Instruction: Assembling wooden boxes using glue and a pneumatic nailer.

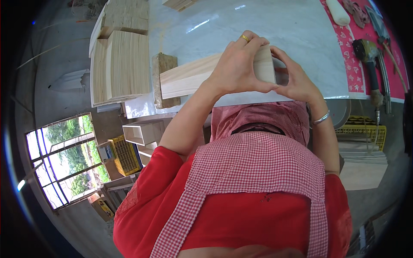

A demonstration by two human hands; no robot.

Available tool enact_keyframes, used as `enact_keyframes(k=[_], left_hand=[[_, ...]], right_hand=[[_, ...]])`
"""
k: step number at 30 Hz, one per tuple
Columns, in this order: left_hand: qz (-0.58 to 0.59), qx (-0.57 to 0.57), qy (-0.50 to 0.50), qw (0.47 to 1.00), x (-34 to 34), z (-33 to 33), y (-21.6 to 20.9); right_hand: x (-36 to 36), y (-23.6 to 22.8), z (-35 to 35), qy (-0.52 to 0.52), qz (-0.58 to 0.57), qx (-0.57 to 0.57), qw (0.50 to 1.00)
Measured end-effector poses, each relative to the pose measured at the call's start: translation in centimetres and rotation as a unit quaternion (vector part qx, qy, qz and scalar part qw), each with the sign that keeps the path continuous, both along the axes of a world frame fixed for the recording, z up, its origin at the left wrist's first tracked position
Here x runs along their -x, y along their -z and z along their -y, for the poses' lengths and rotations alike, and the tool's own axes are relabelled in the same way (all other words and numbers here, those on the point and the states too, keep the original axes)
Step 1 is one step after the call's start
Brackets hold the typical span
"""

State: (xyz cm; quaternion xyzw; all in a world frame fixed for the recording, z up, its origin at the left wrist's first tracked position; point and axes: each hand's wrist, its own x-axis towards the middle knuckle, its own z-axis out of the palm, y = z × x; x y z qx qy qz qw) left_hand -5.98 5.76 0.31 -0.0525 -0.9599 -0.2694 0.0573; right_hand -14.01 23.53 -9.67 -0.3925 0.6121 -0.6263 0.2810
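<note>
- Head view: the left hand [235, 65] is closed around the right part of a long, pale wooden piece [189, 75], fingers on the far side and thumb on the near side.
- The right hand [297, 81] grips the right end of the same piece with its thumb and fingers. The two thumbs are very close, and I cannot tell if they touch.
- The wooden piece lies over the table [292, 26], near its front edge. Its left end is at a rough wood block [164, 96].
- The left hand hides the middle of the piece, so I cannot tell if it is a box or some boards put together.
- Left of the block is a tall stack of wood [129, 69].
- More wood [180, 4] is cut off by the top edge.
- A dark tool [368, 58] lies on a pink cloth [354, 71] at the right. Dark corners hide part of the cloth.
- A fan [85, 4] at the top left is cut off and dim.
- Under the table, the apron [262, 161] hides part of the floor things.
</note>
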Motion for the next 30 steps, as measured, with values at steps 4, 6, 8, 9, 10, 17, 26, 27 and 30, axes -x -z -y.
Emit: enact_keyframes(k=[4,6,8,9,10,17,26,27,30], left_hand=[[0.005,-0.001,-0.001,1.000,0.0,0.0,-0.1],[0.006,-0.001,-0.003,1.000,0.0,0.0,-0.1],[0.007,0.001,-0.001,1.000,0.0,0.0,-0.1],[0.008,0.002,0.001,1.000,0.0,0.1,-0.1],[0.009,0.003,0.002,1.000,0.1,0.1,-0.1],[0.015,-0.001,0.005,1.000,0.0,0.2,0.0],[0.014,0.032,-0.013,0.999,-0.1,-0.1,0.3],[0.017,0.032,-0.013,0.999,-0.1,-0.1,0.4],[-0.007,0.038,0.000,0.999,0.1,0.1,0.9]], right_hand=[[0.0,0.1,0.0,0.007,-0.022,0.001,1.000],[0.0,0.1,0.0,0.008,-0.024,0.000,1.000],[0.0,0.1,0.0,0.009,-0.026,-0.001,1.000],[0.0,0.0,0.0,0.010,-0.027,-0.003,1.000],[0.0,-0.1,0.0,0.010,-0.029,-0.005,1.000],[0.0,-0.2,0.0,0.011,-0.034,-0.009,0.999],[0.0,-0.1,-0.1,0.009,-0.029,-0.001,1.000],[0.0,-0.1,-0.1,0.007,-0.032,0.004,0.999],[-0.8,-0.4,-0.4,0.042,-0.035,-0.001,0.998]])
